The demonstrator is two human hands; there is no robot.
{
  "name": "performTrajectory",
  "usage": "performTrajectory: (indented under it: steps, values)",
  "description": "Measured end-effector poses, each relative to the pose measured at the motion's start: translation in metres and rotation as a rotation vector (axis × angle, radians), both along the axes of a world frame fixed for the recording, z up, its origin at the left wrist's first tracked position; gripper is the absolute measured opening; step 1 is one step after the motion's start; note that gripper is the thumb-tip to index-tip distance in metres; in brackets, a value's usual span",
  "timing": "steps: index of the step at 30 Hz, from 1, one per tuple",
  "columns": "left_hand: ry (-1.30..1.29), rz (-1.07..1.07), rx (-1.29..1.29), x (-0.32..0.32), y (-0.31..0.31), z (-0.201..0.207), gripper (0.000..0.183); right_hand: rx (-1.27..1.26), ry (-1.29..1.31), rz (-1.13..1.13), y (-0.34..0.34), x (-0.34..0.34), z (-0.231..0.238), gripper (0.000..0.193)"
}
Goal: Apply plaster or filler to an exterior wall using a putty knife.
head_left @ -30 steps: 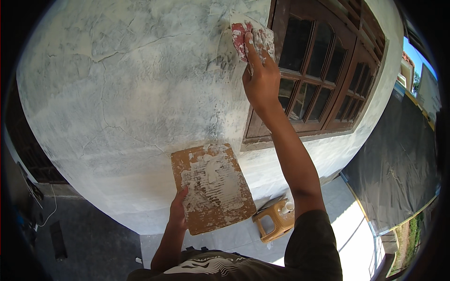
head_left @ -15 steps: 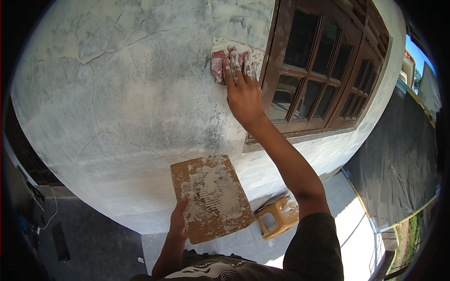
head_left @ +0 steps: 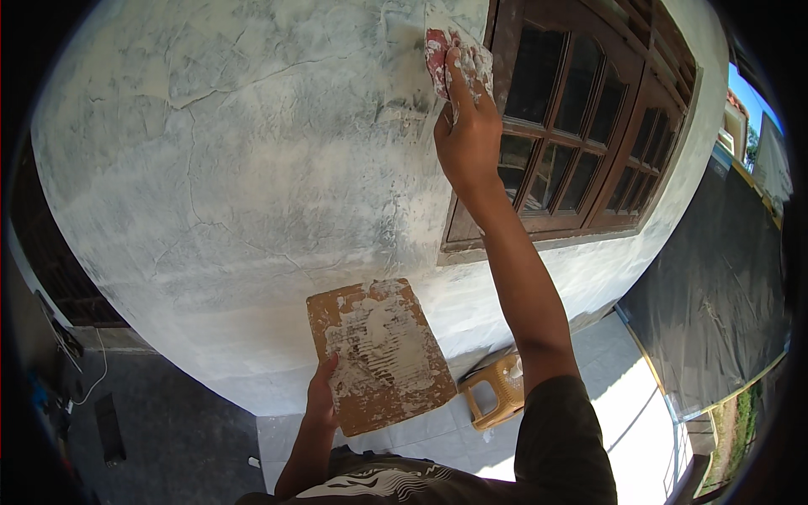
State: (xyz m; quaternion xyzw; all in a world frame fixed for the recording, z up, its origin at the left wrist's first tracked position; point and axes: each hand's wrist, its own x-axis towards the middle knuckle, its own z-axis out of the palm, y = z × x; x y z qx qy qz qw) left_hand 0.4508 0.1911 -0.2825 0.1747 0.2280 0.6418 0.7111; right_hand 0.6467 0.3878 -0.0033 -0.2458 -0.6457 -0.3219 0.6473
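My right hand grips a red putty scraper smeared with white putty. It presses the scraper against the patchy white and grey wall, high up beside the brown wooden window frame. White smears also cover the fingers. Low in front of me, my left hand holds a flat brown board by its left edge, with the thumb on top. Ridged white putty is spread over the board's middle; the fingers beneath it are hidden.
A yellow-brown plastic stool stands on the tiled floor below my right arm, partly hidden by it. Black sheeting hangs at the right. At lower left, a white cable lies by the dark floor. Cracks run across the wall.
My right hand has moved upward and slightly right along the wall with the scraper, close to the window frame. My left hand and the board have stayed nearly still.
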Motion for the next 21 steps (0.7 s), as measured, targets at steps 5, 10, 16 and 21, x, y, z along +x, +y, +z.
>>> performTrajectory:
  steps: [5,10,16,21]
  values:
    - [-0.075,-0.049,-0.001,-0.005,0.0,-0.003,0.048,0.008,-0.158,-0.229,0.038,-0.01,0.016,0.052]
    - [-0.002,-0.006,-0.064,-0.006,0.001,-0.003,0.049,-0.011,-0.149,-0.245,0.049,-0.002,-0.024,0.056]
    - [0.001,-0.019,-0.099,-0.004,0.0,-0.003,0.048,-0.117,-0.195,-0.233,0.055,0.003,-0.059,0.06]
    - [-0.046,-0.054,-0.062,-0.008,0.002,-0.01,0.048,-0.204,-0.262,-0.267,0.065,0.001,-0.093,0.064]
